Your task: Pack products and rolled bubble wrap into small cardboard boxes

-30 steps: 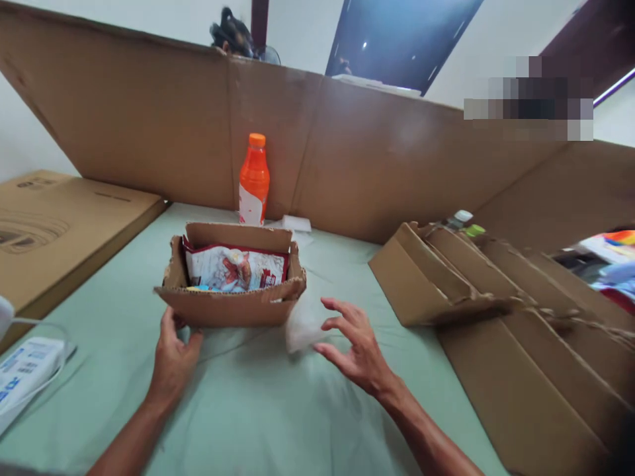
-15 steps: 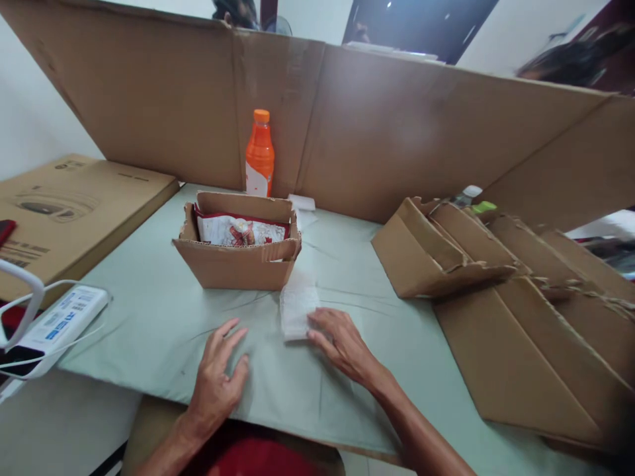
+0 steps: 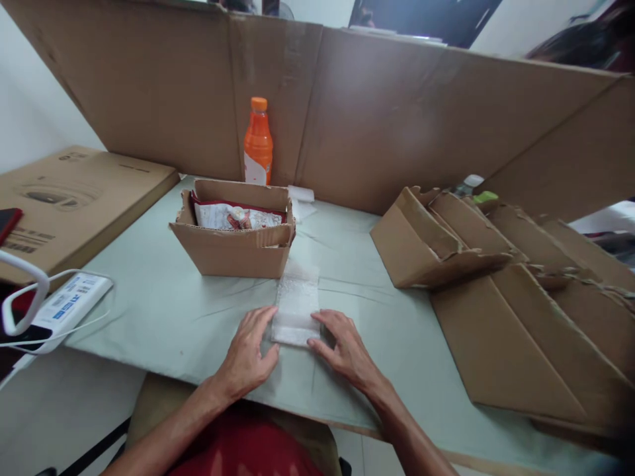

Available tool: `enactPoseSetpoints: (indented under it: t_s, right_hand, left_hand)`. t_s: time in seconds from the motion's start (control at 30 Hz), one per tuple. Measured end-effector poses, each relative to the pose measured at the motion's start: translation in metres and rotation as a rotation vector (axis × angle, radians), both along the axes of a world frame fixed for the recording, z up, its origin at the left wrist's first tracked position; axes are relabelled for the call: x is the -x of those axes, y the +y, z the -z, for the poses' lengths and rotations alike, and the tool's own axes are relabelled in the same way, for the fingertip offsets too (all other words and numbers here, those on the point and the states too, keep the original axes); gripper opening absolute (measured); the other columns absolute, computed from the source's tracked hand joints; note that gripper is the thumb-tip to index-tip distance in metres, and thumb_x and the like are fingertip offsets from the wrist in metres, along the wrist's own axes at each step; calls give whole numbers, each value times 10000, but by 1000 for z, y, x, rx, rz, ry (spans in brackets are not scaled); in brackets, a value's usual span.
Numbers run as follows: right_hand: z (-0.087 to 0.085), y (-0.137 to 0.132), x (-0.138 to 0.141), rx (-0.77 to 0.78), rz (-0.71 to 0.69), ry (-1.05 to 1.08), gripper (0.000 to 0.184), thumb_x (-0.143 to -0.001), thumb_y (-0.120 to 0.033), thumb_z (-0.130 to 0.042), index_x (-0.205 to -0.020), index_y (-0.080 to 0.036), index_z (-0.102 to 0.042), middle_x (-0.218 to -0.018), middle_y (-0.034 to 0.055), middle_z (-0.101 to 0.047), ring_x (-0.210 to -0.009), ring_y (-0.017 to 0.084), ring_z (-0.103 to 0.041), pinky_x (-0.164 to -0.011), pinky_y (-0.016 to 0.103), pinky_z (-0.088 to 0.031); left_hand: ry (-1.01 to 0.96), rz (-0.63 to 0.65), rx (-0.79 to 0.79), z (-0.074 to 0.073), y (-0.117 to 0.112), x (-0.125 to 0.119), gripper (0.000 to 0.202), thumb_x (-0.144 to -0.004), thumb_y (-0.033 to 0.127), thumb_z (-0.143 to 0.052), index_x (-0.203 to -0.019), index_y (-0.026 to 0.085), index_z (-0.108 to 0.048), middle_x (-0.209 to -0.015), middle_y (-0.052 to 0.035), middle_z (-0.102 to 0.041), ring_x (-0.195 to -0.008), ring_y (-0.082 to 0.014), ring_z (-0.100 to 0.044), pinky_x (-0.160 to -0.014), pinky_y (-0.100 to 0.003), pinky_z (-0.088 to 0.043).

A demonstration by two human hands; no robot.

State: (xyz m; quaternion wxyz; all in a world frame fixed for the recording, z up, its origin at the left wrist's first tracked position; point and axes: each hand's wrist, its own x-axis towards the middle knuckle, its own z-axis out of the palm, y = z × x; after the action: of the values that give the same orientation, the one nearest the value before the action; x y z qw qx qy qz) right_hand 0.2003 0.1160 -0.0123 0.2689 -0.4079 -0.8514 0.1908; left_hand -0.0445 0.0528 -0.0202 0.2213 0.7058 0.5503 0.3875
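A folded piece of clear bubble wrap (image 3: 296,305) lies flat on the table just in front of the cardboard box. My left hand (image 3: 252,350) is at its left edge, fingers stretched and thumb apart, the fingertips at or touching the side. On the opposite edge, my right hand (image 3: 347,347) touches the wrap with its fingertips, thumb spread near the lower corner. Neither hand grips it. Behind the wrap, the open cardboard box (image 3: 238,254) holds a red and white printed packet (image 3: 238,217).
An orange bottle (image 3: 258,142) stands against the cardboard screen (image 3: 397,112). White wrapping pieces (image 3: 301,195) lie beside it. Several open cardboard boxes (image 3: 516,337) fill the right side. At left are a large flat carton (image 3: 84,205) and a white power strip (image 3: 74,301) with cables.
My left hand has moved right to the bubble wrap's left edge. My right hand stays at the right edge. The camera view has shifted slightly.
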Motion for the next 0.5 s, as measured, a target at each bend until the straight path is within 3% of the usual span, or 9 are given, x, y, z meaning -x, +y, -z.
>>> enactPoseSetpoints:
  t_s: [0.13, 0.27, 0.37, 0.5]
  right_hand:
    - [-6, -12, 6, -14, -62, 83, 135, -918, -212, -620, -1033, -230, -689, -974, 67, -727, -982, 246, -662, -873, 437, -512]
    - [-16, -35, 7, 40, -168, 185, 162, -925, -153, -582, -999, -251, -689, -1015, 49, -732, -1007, 219, -667, -885, 402, -517]
    - [-14, -55, 7, 127, -134, 211, 161, -941, -155, -577, -1016, -251, -683, -980, 36, -741, -945, 200, -678, -848, 364, -533]
    - [-2, -72, 8, 194, 27, 210, 117, -957, -197, -590, -1008, -244, -684, -890, 27, -732, -836, 185, -677, -734, 307, -549]
  left_hand:
    - [-28, 17, 68, -4, -3, 0, 676, -782, 117, -538, -1443, 161, -401, -1362, -153, -573, -1275, -290, -526, -1080, -512, -446]
    - [-56, 99, 101, -8, -12, 3, 772, -730, 65, -518, -1477, 179, -360, -1385, -134, -565, -1297, -263, -515, -1094, -470, -434]
    - [-57, 156, 123, -7, -24, 4, 716, -746, 38, -490, -1436, 217, -430, -1190, -68, -673, -1136, -216, -606, -1022, -413, -480]
    - [-48, 112, 163, -5, -36, 1, 472, -861, 111, -499, -1321, 201, -557, -932, -20, -723, -881, -179, -662, -858, -330, -529]
